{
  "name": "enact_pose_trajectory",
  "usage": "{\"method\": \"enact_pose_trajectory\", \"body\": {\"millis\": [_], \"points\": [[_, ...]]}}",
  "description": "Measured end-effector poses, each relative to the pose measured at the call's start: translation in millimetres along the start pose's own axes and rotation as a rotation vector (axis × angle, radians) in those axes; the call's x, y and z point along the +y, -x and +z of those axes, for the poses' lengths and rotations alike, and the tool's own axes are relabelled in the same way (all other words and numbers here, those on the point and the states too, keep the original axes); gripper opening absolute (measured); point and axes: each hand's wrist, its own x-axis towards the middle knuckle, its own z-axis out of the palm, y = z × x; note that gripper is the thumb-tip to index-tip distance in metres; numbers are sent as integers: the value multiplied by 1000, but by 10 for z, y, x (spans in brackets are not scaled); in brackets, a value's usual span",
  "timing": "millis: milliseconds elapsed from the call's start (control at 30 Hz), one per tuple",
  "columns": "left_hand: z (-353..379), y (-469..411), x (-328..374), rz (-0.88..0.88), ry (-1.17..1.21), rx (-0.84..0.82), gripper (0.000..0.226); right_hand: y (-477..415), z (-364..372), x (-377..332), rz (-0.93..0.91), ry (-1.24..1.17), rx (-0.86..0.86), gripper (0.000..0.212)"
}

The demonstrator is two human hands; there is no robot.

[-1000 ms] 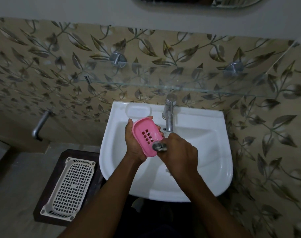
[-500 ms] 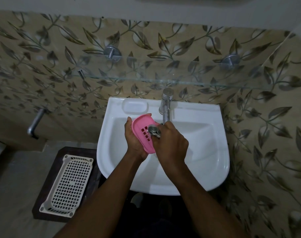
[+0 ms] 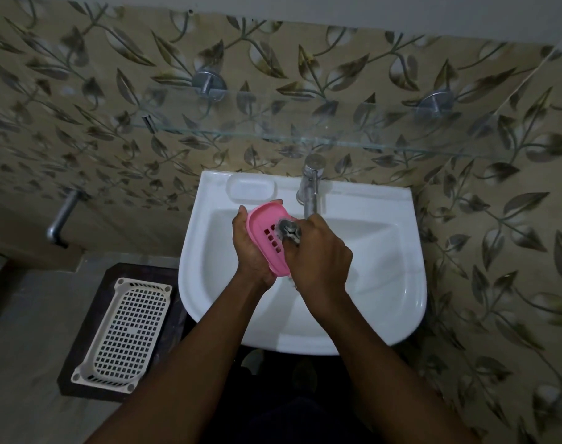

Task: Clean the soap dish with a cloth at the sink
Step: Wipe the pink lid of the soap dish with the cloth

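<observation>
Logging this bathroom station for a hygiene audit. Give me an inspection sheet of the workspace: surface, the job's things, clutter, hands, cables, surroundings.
Surface: white sink, with a tap at its back rim.
Job's things: pink soap dish held tilted over the basin; grey cloth pressed against its slotted face.
Clutter: white perforated tray on a dark stand, left of the sink.
Grippers: left hand grips the soap dish; right hand holds the cloth.
Cables: nothing seen.
Surroundings: leaf-patterned tiles, glass shelf, metal pipe on the left wall.
</observation>
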Motion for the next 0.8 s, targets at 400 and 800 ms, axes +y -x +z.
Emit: {"method": "enact_pose_trajectory", "body": {"millis": [400, 800], "points": [[44, 42, -77, 1, -36, -8, 62, -74, 9, -68, 25, -49, 76, 30], [-15, 14, 27, -29, 47, -2, 68, 0, -21, 83, 1, 12, 10, 32]]}}
